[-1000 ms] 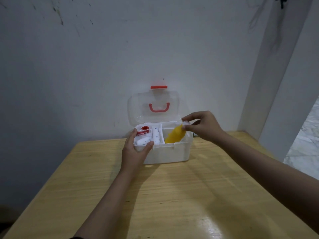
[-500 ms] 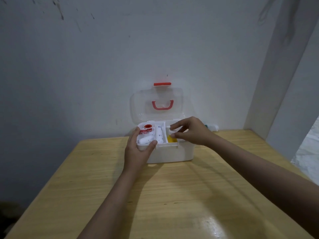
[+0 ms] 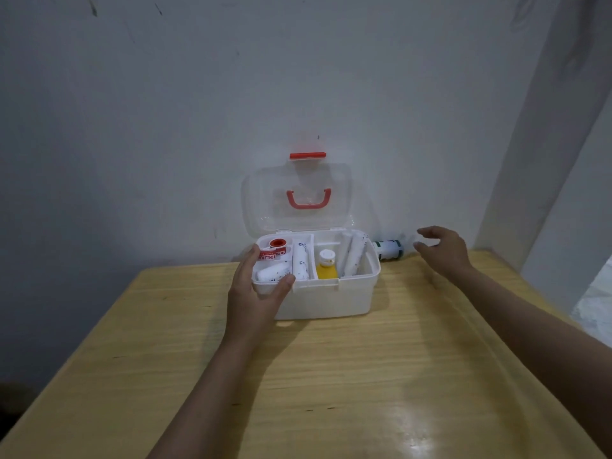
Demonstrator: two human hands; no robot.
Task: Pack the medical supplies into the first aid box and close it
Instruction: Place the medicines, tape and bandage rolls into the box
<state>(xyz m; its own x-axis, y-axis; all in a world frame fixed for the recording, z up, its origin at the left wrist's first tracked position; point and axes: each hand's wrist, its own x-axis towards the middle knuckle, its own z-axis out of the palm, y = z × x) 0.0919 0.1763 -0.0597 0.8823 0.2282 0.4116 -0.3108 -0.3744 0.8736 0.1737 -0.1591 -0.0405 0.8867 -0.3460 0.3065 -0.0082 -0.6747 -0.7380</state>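
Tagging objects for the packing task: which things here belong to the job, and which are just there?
Job: first aid box, yellow bottle, tape roll, bandage rolls, green-and-white bottle by the wall, left hand, right hand.
Not part of it: wooden table.

Almost no lettering can be read. Just beside the fingertips of the left hand [image 3: 255, 293], a red band on the tape package [image 3: 273, 253] carries white capital letters, too blurred to spell out. The rolled bandages [image 3: 300, 261] next to it show small dark marks that cannot be made out. The bottle [image 3: 389, 249] near the right hand [image 3: 440, 250] bears a dark label, unreadable.
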